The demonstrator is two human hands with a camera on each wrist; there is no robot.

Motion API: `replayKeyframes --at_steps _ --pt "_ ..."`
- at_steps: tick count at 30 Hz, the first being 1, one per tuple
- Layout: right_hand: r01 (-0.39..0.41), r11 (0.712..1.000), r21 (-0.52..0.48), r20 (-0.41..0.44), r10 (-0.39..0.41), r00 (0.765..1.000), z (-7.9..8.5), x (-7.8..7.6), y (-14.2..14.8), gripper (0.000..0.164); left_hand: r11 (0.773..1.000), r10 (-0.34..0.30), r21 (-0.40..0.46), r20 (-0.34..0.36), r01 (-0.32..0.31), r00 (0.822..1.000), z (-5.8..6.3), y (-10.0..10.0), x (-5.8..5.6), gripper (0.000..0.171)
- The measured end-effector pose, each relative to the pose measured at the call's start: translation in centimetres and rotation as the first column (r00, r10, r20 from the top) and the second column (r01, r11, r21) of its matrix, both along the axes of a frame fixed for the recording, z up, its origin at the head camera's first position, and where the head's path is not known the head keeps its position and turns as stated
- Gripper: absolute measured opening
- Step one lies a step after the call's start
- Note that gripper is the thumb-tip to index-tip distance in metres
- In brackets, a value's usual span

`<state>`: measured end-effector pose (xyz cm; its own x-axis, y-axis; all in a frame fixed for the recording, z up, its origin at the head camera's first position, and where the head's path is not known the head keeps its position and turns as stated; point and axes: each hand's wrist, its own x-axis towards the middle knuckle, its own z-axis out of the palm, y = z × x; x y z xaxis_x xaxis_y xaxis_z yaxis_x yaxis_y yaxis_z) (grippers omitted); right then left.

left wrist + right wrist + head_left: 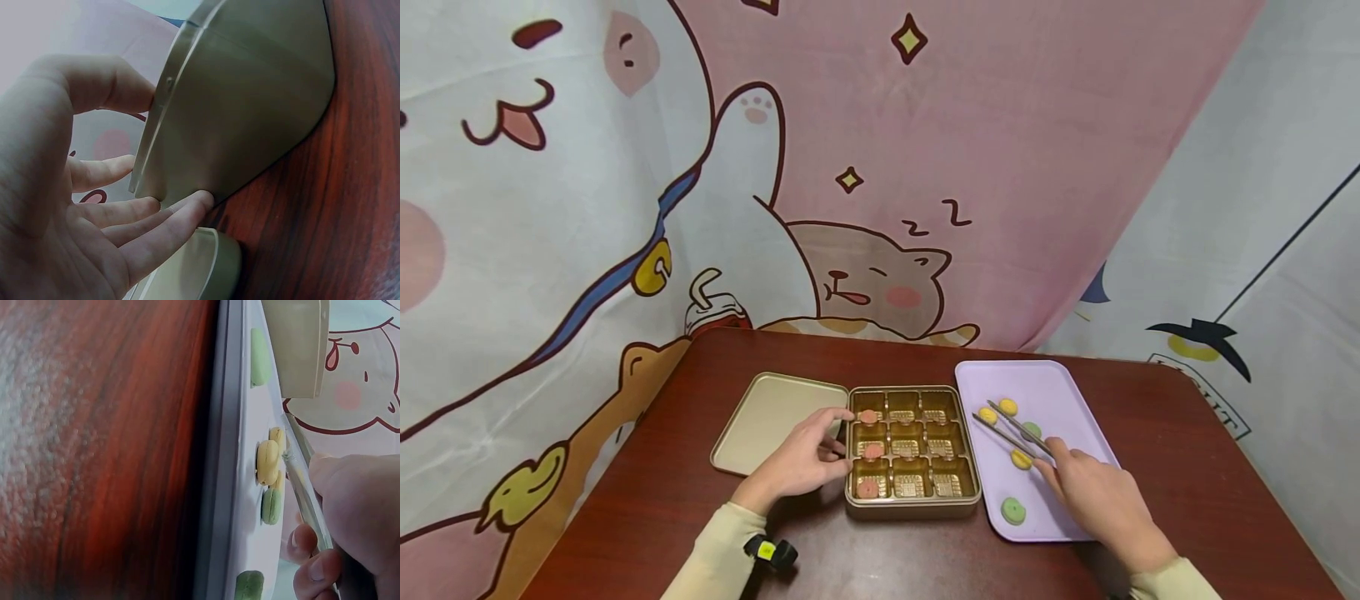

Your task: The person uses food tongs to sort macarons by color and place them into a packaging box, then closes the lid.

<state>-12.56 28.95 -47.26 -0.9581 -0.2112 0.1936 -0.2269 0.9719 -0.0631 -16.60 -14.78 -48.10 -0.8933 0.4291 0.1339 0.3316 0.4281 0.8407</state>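
Observation:
My right hand (1101, 500) holds slim metal tongs (1022, 435) over a lavender tray (1078, 408). In the head view their tips stand on either side of a yellow macaron (987, 415). Another yellow macaron (1008, 407) lies beyond it, a third yellow one (1021, 459) nearer, and a green macaron (1031, 431) sits partly behind the tongs. My left hand (805, 454) rests its spread fingertips and thumb on the left side of a gold tin (913, 510); the left wrist view shows them on its wall (244, 94). Three pink macarons (870, 451) fill the tin's left column.
The tin's gold lid (767, 417) lies flat at its left, partly under my left hand. Another green macaron (1013, 511) sits near the tray's front. All stand on a dark red wooden table (662, 500), with a cartoon-printed cloth (1000, 167) hanging behind.

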Motion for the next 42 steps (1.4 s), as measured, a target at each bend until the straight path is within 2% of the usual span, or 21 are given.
replayKeyframes --at_steps 6,13,29,42 --pt "0.004 1.0 0.012 0.019 -0.005 1.0 -0.07 -0.2 -0.07 0.035 1.0 0.004 -0.004 -0.001 -0.004 1.0 0.01 0.0 0.02 0.063" --pt "-0.007 1.0 0.009 0.0 0.007 1.0 -0.26 -0.21 -0.05 0.029 1.0 0.006 -0.008 -0.001 -0.006 1.0 0.09 0.0 0.02 0.063" --pt "-0.007 1.0 0.011 -0.044 0.008 0.999 -0.61 -0.01 0.02 0.027 1.0 0.006 -0.015 -0.001 -0.006 1.0 0.15 0.02 0.05 0.064" --pt "0.009 1.0 0.003 0.001 -0.009 1.0 -0.49 0.12 0.31 0.028 1.0 0.009 -0.018 0.001 -0.009 1.0 0.12 0.03 0.05 0.063"
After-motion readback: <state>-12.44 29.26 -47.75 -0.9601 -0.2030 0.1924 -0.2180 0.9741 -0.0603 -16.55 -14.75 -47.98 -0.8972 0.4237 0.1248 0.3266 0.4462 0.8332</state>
